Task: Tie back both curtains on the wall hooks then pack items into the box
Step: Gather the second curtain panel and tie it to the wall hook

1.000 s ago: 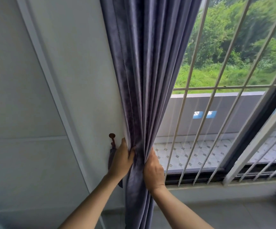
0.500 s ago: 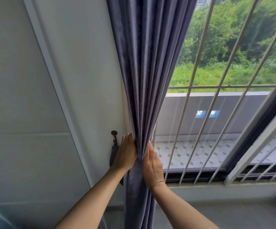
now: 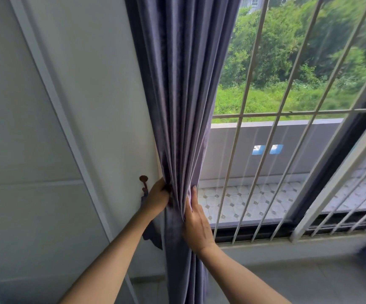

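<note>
Curtain [image 3: 177, 106] beside wall hook [image 3: 143, 181]

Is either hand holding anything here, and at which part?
Both hold the purple curtain at its gathered waist, level with the wall hook: the left hand grips the wall-side edge, the right hand presses the window-side folds.
</note>
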A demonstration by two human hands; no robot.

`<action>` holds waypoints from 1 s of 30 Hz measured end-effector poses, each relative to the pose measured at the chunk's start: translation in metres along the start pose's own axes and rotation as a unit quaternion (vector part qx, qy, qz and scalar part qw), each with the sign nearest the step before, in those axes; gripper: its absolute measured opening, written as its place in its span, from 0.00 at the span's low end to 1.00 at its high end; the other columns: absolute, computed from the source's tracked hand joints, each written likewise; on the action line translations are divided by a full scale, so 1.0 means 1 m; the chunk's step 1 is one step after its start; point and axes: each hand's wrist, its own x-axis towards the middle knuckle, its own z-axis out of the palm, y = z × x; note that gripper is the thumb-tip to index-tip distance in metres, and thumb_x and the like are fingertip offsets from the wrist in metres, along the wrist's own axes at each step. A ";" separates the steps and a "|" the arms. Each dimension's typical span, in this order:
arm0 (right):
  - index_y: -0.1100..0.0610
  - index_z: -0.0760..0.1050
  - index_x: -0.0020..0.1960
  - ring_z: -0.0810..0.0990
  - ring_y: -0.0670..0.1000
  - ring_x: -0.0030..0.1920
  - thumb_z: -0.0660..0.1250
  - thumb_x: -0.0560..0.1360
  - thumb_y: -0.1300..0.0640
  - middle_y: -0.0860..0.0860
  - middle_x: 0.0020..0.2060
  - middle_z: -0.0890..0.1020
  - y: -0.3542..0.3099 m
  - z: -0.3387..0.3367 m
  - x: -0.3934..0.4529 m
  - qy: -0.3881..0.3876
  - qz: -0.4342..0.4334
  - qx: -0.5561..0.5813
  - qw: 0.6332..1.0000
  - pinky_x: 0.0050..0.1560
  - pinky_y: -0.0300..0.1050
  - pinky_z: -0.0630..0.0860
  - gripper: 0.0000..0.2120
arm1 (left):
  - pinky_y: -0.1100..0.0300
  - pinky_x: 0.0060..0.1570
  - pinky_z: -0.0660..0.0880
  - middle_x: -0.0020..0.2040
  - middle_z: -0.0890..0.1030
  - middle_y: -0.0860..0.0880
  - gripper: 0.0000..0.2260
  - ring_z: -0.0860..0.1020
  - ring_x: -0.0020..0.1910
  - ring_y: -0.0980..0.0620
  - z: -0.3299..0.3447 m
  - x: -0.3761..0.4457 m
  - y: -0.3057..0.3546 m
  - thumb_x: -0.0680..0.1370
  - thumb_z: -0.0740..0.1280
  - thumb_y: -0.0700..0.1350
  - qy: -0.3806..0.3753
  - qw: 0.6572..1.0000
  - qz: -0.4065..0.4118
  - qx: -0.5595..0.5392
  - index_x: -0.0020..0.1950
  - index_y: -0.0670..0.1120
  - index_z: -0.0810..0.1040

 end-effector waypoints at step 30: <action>0.68 0.42 0.76 0.80 0.58 0.49 0.70 0.66 0.74 0.66 0.74 0.58 -0.005 0.007 0.000 -0.026 0.027 -0.101 0.994 0.47 0.45 0.80 0.48 | 0.65 0.55 0.75 0.51 0.80 0.52 0.08 0.79 0.53 0.56 0.015 -0.020 -0.006 0.82 0.59 0.42 0.052 0.981 0.176 0.065 0.60 0.43 0.72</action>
